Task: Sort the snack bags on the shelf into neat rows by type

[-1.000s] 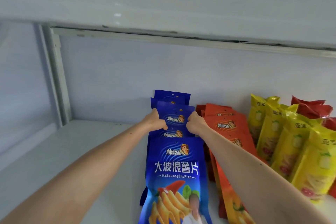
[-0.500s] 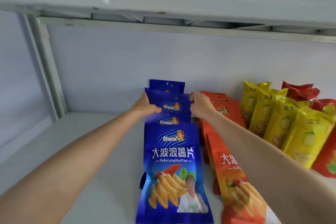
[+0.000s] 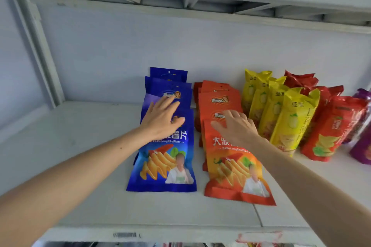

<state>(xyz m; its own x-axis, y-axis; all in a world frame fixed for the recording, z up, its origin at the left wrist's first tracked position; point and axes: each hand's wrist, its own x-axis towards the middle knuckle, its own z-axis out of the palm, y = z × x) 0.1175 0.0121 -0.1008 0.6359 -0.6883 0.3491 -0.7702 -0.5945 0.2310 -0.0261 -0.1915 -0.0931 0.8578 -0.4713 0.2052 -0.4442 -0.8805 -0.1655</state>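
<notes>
Five rows of snack bags stand on the white shelf, running front to back. Blue bags: leftmost row, overlapping; left hand lies flat on the row, fingers straight and spread, holding nothing. Orange bags: just beside the blue; right hand rests on the front bag's top, fingers loosely spread, holding nothing. Yellow bags: upright, next right. Red bags: beside the yellow. Purple bags: far right edge, partly out of view.
</notes>
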